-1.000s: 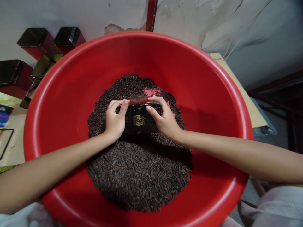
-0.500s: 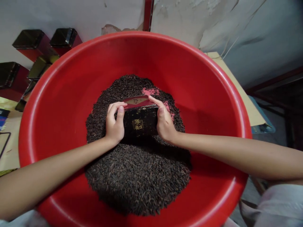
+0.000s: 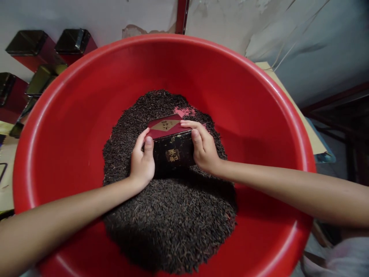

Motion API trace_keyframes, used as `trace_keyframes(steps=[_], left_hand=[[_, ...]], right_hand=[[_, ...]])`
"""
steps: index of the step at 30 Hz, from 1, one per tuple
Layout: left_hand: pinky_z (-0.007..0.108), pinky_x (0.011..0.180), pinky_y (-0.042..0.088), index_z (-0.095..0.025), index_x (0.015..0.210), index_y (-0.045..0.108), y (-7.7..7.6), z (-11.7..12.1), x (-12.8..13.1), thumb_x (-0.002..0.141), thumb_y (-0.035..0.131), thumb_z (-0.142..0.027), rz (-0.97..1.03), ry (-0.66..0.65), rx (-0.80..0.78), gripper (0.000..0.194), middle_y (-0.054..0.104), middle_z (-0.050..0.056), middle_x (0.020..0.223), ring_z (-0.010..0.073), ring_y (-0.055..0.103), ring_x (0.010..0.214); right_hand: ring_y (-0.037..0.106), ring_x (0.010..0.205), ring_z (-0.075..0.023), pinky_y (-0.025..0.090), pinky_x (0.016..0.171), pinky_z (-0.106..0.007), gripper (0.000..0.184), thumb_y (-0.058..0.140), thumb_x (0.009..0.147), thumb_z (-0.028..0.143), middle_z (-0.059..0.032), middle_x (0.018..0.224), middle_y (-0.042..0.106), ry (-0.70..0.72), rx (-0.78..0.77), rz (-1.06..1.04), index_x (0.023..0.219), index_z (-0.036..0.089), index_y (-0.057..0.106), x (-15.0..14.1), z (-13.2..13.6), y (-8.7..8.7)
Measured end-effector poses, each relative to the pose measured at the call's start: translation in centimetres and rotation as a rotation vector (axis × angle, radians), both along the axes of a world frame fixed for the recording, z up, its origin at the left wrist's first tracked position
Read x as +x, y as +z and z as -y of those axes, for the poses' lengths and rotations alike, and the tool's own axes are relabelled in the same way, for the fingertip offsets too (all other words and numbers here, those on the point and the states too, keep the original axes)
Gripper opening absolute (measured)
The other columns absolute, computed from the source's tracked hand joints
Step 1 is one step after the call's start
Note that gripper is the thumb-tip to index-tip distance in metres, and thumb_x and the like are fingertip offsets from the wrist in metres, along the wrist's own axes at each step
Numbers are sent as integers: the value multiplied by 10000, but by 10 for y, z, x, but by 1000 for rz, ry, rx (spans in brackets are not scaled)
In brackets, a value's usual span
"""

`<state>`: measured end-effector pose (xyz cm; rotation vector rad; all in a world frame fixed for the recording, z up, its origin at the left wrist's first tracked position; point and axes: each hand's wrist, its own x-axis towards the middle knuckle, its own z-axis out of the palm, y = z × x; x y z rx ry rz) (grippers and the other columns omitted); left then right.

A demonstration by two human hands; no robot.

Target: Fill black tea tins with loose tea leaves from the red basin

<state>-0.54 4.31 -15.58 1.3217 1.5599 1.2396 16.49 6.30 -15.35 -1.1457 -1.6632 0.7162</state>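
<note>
While L hand (image 3: 142,164) & R hand (image 3: 206,151), half-curled, grip opp. sides of red-and-black rectangular metal tin (image 3: 172,144), its black gold-lettered face points nearside, long edge approx. L–R.

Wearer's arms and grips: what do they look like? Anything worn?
Left forearm and right forearm bare, no sleeves or markings visible. Left grip and right grip are ungloved human hands; no rings, watch or bands visible. Pale fabric at lower right, garment unclear.

The wide round red basin (image 3: 259,111) looks like smooth plastic, glossy along its rim (image 3: 25,169); the heap of dark-brown shredded leaves (image 3: 173,227) inside is rough and matt, the rectangular black-and-red tin (image 3: 171,141) scuffed, painted metal.
</note>
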Motion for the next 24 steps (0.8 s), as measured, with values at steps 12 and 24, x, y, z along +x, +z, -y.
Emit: trace_keyframes(steps=[12,24], left_hand=[[512,1160,121,-244,1241,517,35,-57,-8,659,731,-579,-391,-261,297,704,420,117,1408,345,221,1404],[638,1099,-100,-190,1336,462,46,-61,-22,583,800,-467,-855,-695,387,871,305,156,1507,422,158,1412]], right_hand=[[601,1030,-223,464,955,-447,673,282,832,757,-44,990,668,102,-391,-160,1097,240,622,3,-64,15],[374,1350,-302,338,1084,-502,1157,767,373,696,-98,1444,398,425,-71,111,1359,222,391,27,-71,2]])
